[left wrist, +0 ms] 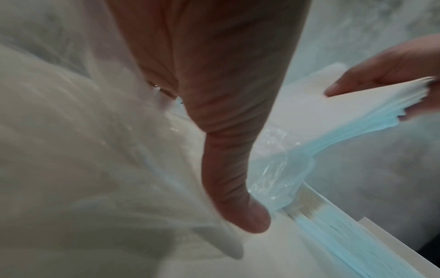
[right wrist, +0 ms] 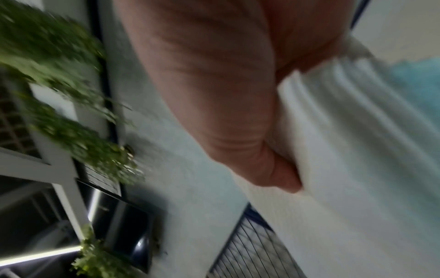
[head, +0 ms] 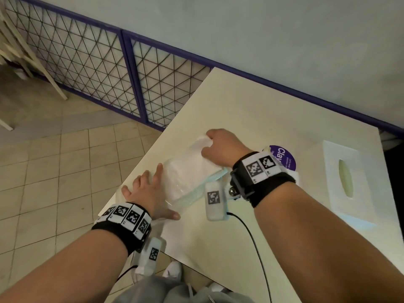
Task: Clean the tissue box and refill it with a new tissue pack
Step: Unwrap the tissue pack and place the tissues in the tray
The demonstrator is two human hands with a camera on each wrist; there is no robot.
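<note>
Gripping the tissue stack, right hand; left hand spread flat on plastic wrapper

My pale counter fills the frame's right half; on it sit the tissue pack at center, white tissue box far right, purple-labelled pack between.

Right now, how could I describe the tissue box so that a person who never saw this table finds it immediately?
Start from the cream table that stands against the pale wall. The tissue box lies on its right end, apart from both hands, beyond the round purple label. It is the only white rectangular box there, with a long oval slot in its top face.
</note>
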